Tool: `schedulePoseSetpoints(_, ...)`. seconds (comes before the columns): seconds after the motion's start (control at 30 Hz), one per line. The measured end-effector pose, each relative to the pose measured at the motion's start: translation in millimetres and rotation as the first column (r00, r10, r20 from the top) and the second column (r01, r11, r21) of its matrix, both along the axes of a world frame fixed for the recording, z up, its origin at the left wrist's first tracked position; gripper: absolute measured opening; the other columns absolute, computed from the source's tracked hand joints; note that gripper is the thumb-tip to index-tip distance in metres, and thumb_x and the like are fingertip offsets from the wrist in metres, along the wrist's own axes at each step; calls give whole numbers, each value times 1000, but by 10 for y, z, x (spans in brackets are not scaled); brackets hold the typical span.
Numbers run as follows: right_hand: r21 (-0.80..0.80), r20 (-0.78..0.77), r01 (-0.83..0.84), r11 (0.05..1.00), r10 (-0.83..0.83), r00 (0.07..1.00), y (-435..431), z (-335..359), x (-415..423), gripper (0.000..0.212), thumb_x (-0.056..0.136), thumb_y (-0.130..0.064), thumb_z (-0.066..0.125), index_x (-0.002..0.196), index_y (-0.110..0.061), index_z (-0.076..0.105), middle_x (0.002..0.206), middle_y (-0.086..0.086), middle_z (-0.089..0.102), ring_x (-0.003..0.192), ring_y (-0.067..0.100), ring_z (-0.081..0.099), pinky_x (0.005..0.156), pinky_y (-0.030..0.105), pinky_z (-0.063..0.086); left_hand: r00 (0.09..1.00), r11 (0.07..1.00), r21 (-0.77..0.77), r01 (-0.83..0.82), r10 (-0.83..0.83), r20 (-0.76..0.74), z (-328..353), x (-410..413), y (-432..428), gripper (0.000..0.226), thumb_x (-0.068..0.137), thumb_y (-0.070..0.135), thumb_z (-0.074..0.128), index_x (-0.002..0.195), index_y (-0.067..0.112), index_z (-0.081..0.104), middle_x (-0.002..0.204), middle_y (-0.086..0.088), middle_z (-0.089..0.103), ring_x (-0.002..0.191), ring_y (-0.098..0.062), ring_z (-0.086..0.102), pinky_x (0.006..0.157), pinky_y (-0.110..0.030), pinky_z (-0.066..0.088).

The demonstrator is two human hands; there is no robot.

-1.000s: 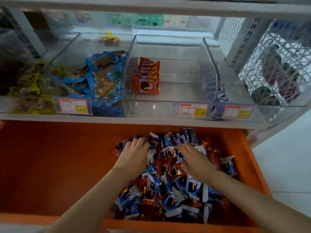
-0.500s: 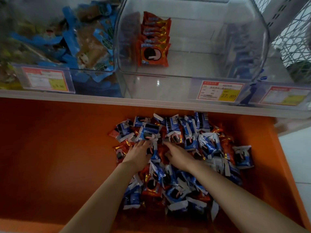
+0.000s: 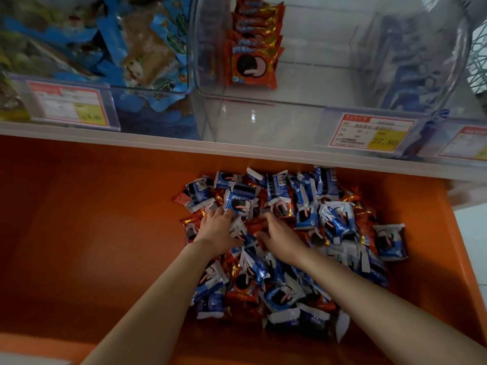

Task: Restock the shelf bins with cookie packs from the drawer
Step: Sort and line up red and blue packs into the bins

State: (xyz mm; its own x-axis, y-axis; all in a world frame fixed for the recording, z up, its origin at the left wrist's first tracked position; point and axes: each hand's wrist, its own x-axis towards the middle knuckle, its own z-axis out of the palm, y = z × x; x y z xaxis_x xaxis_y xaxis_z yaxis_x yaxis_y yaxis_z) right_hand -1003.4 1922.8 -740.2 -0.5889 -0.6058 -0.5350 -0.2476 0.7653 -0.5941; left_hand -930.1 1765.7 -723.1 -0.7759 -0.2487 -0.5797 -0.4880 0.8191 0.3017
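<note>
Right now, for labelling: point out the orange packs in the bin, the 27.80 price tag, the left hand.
orange packs (image 3: 249, 65): head view, front pack's face
27.80 price tag (image 3: 383, 140): head view, yellow patch
left hand (image 3: 218, 230): head view, back

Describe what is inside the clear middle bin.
The clear middle bin holds a row of orange cookie packs by its left wall; the front pack hides most of the others.

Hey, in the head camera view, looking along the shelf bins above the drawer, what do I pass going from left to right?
Along the shelf: left price tag → blue snack packs → row of orange cookie packs → 27.80 price tag → cut-off price tag at the right edge.
</note>
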Motion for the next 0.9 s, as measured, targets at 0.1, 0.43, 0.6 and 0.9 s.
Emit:
schedulePoseSetpoints(0.1, 34, -14, -10, 999, 11, 1000, 79, 78, 76, 38, 101, -22, 40, 136, -9, 32, 133, 11, 50, 109, 27, 57, 86, 36, 48, 998, 995, 67, -69, 70, -9, 95, 59, 1, 62, 83, 33, 70, 132, 17, 35, 121, -7, 52, 119, -29, 47, 101, -40, 33)
schedulePoseSetpoints(0.43, 220, 36, -118, 968, 113, 993, 304, 343, 210, 40, 93, -21, 58, 128, -4, 52, 126, 16, 56, 117, 26, 53, 93, 33, 47, 983, 991, -2, -133, 131, -129, 407, 245, 79, 63, 91, 28, 61, 144, 14, 30, 144, -10, 41, 124, -28, 48, 109, -45, 34)
schedulePoseSetpoints(0.6, 187, -94, -77, 979, 96, 991, 384, 642, 182, 46, 92, -23, 62, 132, -5, 49, 130, 14, 56, 118, 26, 54, 99, 35, 45, 941, 962, 135, -235, 260, -215, 604, 316, 174, 61, 92, 23, 60, 145, 13, 31, 144, -12, 41, 118, -29, 52, 99, -41, 46)
schedulePoseSetpoints(0.9, -60, -258, 53, 997, -67, 964, 678, 1494, 80, 38, 94, -23, 60, 127, -6, 53, 121, 8, 62, 109, 21, 59, 91, 29, 47, 858, 901, 284, -327, 409, -310, 1019, 418, 489, 62, 89, 34, 64, 139, 10, 37, 111, -8, 63, 77, -16, 62, 57, -24, 49)
